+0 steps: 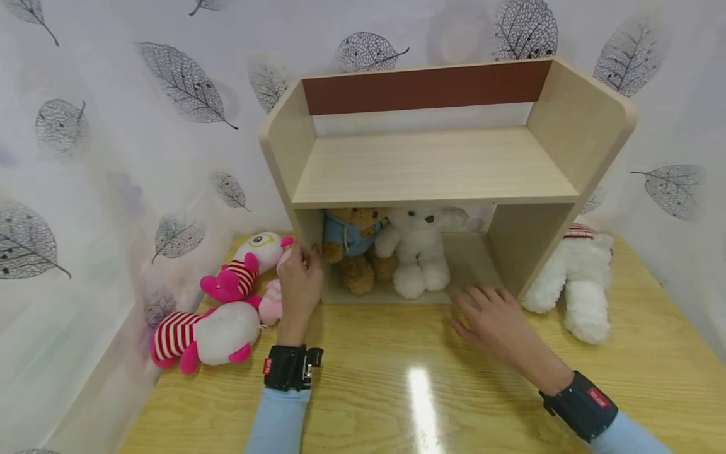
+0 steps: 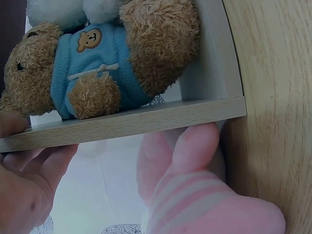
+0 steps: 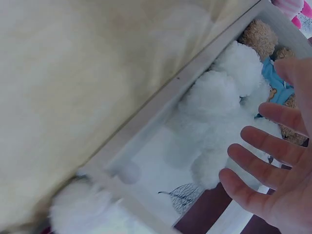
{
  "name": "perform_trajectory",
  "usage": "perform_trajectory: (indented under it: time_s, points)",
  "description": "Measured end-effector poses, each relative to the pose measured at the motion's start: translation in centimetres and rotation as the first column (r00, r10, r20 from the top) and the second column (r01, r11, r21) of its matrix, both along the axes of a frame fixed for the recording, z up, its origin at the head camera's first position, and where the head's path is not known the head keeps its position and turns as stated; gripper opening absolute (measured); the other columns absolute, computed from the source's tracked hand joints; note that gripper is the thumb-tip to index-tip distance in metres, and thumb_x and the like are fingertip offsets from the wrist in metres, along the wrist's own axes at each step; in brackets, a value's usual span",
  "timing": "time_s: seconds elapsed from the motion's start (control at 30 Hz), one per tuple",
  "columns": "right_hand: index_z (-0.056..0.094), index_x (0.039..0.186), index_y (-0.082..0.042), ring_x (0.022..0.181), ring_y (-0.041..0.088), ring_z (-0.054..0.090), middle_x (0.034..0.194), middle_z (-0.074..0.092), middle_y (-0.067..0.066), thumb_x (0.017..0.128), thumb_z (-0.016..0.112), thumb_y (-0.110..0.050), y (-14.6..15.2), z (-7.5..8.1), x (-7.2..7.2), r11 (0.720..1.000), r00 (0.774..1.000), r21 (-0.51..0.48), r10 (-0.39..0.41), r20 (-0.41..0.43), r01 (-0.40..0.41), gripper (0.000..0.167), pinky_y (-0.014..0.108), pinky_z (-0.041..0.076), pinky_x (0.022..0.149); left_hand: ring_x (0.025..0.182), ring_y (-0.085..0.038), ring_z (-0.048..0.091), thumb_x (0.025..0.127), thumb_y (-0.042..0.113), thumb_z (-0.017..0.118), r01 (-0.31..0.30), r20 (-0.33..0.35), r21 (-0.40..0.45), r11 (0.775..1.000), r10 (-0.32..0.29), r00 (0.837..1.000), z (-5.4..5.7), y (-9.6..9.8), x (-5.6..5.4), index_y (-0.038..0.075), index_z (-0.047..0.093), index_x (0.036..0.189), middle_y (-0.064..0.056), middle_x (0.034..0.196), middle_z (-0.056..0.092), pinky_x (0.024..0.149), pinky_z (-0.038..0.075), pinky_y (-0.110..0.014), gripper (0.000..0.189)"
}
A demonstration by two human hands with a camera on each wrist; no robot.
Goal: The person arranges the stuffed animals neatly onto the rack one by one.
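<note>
A light wooden desk shelf (image 1: 437, 167) stands on the table. My left hand (image 1: 300, 287) grips the front edge of its left side panel (image 2: 122, 124), thumb on the inner face and fingers on the outer face. In the lower compartment sits a brown teddy bear (image 1: 358, 243) in a blue hoodie, with a white plush toy (image 1: 421, 255) at its right. Just in front of the compartment's base, toward the right, hovers my right hand (image 1: 490, 318). The right wrist view shows its fingers (image 3: 268, 144) spread and holding nothing.
Left of the shelf lie pink-and-white plush toys (image 1: 224, 334) with striped parts; a paler pink striped one (image 2: 204, 195) lies against the panel's outer side. Another white plush toy (image 1: 587, 287) is beside the right panel. A leaf-patterned wall covering (image 1: 187, 145) rises behind.
</note>
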State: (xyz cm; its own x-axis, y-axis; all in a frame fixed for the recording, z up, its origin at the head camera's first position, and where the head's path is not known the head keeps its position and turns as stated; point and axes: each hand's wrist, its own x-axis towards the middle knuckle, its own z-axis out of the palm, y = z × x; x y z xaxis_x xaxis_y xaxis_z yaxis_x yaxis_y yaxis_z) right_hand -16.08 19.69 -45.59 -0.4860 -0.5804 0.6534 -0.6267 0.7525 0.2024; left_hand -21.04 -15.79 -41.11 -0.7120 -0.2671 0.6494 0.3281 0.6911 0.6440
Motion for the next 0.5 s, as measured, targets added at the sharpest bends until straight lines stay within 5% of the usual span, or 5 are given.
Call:
perform_trajectory:
  time_s: [0.2, 0.5]
  points:
    - [0.071, 0.106, -0.007, 0.091, 0.038, 0.067, 0.103, 0.071, 0.017, 0.108, 0.036, -0.052, 2.3, 0.0, 1.9, 1.000, 1.000, -0.017, -0.017, -0.001, 0.017, 0.057, 0.053, 0.052, 0.068, 0.072, -0.038, 0.058, 0.095, 0.011, 0.064, -0.002, -0.002, 0.012, 1.000, 0.002, 1.000, 0.1, 0.1, 0.1, -0.003, 0.058, 0.081, -0.021, 0.073, 0.061, 0.068, 0.045, -0.047, 0.020]
    - [0.075, 0.095, 0.001, 0.074, 0.038, 0.067, 0.085, 0.073, 0.018, 0.105, 0.047, -0.046, 5.6, 0.1, 2.3, 0.991, 0.990, -0.122, -0.066, -0.124, 0.050, 0.056, 0.053, 0.050, 0.062, 0.071, -0.037, 0.058, 0.095, 0.012, 0.063, 0.001, 0.014, 0.019, 1.000, -0.002, 1.000, 0.1, 0.1, 0.1, -0.002, 0.059, 0.083, -0.020, 0.074, 0.062, 0.066, 0.045, -0.046, 0.019]
